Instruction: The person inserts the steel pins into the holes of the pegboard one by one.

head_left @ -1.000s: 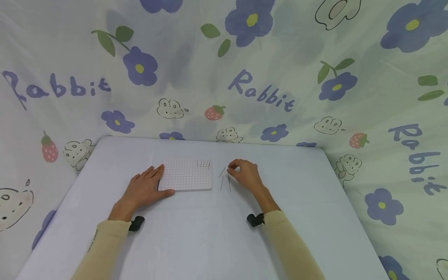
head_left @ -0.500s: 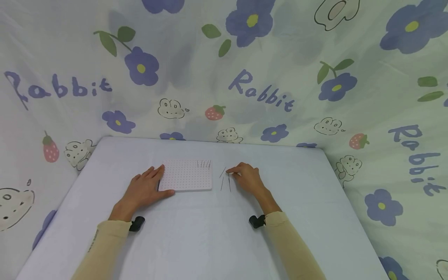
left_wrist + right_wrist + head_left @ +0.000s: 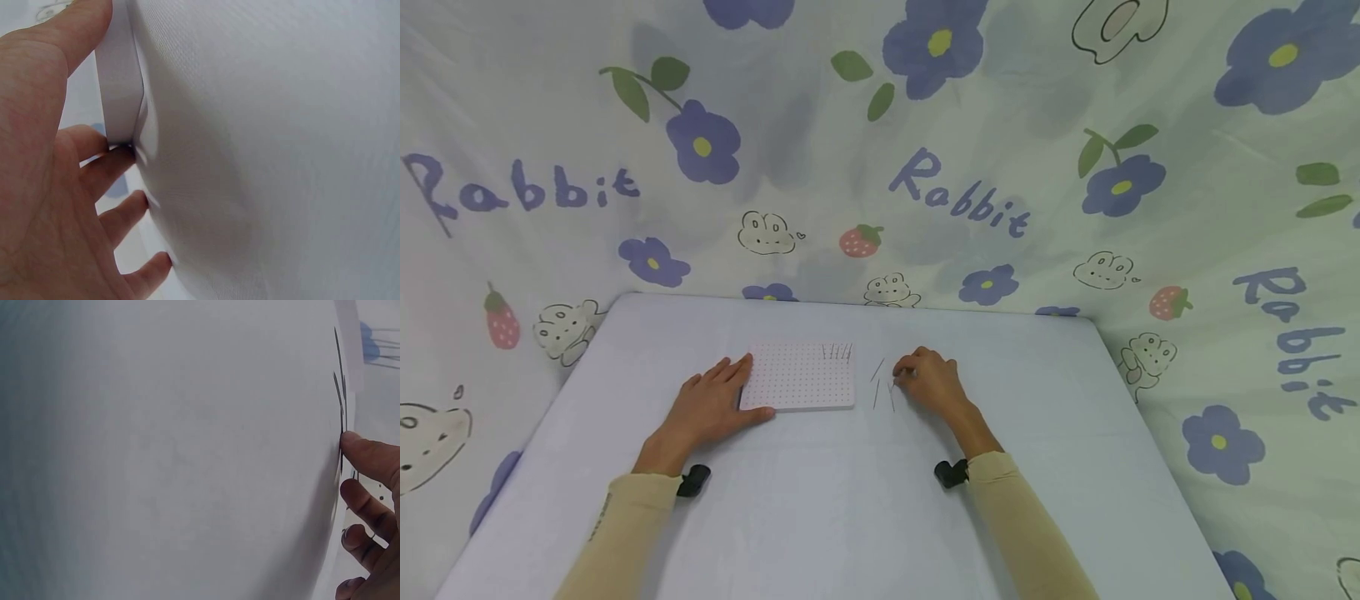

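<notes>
A: Where are the loose pins?

B: Flat on the table, just right of the white pegboard. A few more pins stand upright at the board's far right corner.

A: And the hands?

B: The right hand has curled fingertips down at the nearest pin; whether it actually pinches one I cannot tell. The left hand lies flat with straight fingers, thumb along the board's near edge, steadying it.

A: Advice?

B: I'd roll one thin pin up between thumb and forefinger, and keep the board pressed still.
</notes>
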A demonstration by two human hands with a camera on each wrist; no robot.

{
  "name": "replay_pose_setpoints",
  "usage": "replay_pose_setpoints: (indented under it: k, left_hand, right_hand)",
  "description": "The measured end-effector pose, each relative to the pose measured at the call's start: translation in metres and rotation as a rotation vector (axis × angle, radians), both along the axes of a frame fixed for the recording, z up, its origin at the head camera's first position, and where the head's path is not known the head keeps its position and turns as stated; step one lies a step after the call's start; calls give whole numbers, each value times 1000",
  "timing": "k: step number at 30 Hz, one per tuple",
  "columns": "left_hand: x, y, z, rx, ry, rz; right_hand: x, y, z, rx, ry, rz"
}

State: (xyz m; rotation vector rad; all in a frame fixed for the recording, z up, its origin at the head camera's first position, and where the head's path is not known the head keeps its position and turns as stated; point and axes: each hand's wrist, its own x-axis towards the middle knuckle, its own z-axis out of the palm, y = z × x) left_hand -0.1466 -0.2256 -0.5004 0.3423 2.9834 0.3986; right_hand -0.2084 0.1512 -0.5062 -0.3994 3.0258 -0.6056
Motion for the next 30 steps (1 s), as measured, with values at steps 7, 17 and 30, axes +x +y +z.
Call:
replay_pose_setpoints:
  k: [7,17,30]
  left_hand:
    - [-1,-1,0,3,-1,-3]
    - [-1,0,1,-2,2,-5]
    - [-1,1,2,7,-6,0]
  right_hand:
    - [0,2,0,23,12,-8]
    - [-3,2,-2,36,-22,-1]
    - [-3,-1,5,29,-97,24]
